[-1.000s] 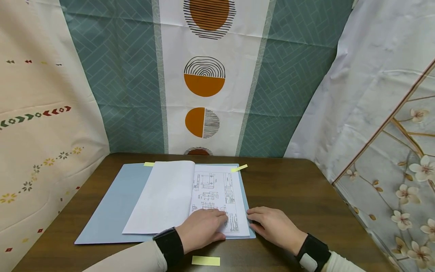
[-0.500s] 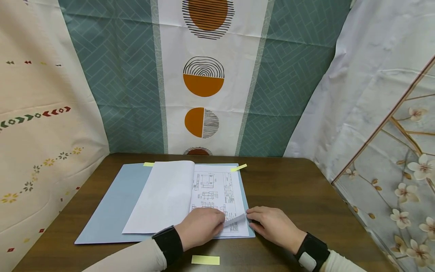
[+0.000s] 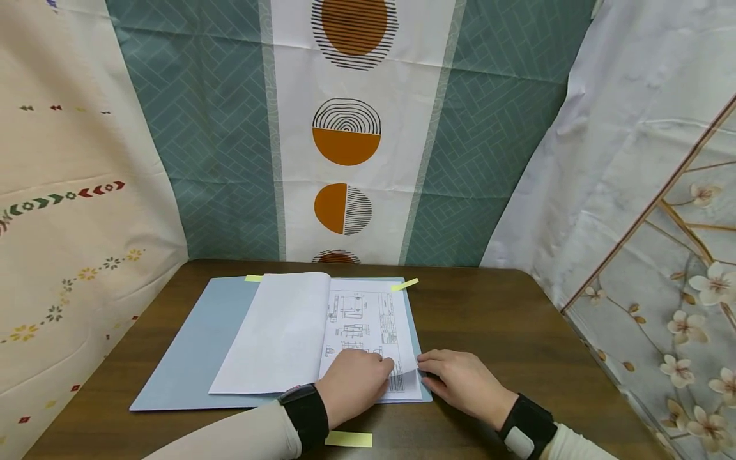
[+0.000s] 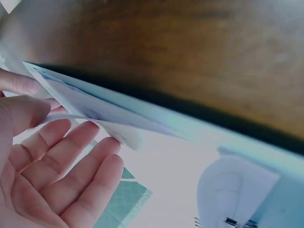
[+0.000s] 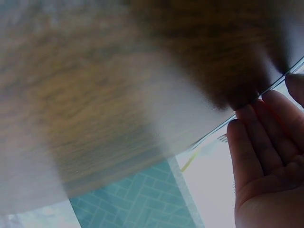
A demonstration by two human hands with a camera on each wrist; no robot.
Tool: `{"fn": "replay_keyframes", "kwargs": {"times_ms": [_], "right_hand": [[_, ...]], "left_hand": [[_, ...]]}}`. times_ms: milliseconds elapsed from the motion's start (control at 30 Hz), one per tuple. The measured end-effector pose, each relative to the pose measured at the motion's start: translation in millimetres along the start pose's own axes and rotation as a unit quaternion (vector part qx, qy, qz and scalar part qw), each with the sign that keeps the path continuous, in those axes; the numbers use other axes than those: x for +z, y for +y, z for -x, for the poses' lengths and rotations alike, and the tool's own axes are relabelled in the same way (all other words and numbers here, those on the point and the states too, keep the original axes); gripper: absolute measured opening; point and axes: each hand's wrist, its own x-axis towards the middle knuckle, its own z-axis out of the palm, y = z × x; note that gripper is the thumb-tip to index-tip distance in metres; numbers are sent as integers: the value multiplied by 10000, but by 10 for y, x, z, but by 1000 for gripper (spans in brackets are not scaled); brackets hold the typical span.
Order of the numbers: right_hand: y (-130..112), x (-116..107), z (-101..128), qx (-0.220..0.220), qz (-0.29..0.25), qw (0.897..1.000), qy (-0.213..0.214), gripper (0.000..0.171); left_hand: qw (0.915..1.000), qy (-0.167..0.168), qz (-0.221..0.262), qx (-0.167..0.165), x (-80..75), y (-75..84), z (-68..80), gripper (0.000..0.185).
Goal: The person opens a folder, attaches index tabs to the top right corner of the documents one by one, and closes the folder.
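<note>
Paper page (image 3: pixel 374 332) (one, in one blue folder (image 3: pixel 190 358) on the worktop (image 3: pixel 517 345)) now curls higher at its corner, pinched by left hand (image 3: pixel 353 383); right hand (image 3: pixel 466 383) rests flat beside. Three yellow notes.

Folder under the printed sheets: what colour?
Light blue: the open flat folder lies on the dark wooden table. Head view shows it best.

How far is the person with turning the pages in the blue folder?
Done: one white sheet already lies turned over to the left on the open blue folder. In hand: the left hand lifts the near corner of the printed drawing page; the right hand rests at the folder's edge. Left: that page is not turned yet.
</note>
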Motion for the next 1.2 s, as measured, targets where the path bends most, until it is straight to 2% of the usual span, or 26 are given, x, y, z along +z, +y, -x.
{"fn": "replay_keyframes", "kwargs": {"times_ms": [100, 300, 533, 600, 967, 1200], "right_hand": [[0, -11, 10, -45, 35, 10000, 25, 27], [-4, -28, 14, -68, 66, 9999, 53, 27], [-3, -25, 8, -101, 56, 9999, 79, 28], [-2, -21, 12, -82, 75, 9999, 76, 28], [6, 7, 20, -110, 105, 9998, 139, 27], [2, 0, 20, -102, 113, 9998, 131, 27]], "left_hand": [[9998, 55, -195, -59, -4, 10, -31, 11], [9996, 56, -216, -167, -68, -43, -40, 16], [9970, 661, -285, -280, -120, -186, 27, 15], [9964, 743, -267, -294, -133, -213, 41, 15], [9959, 619, 39, -662, -191, -288, 64, 20], [9953, 643, 48, -726, -243, -338, 121, 22]]}}
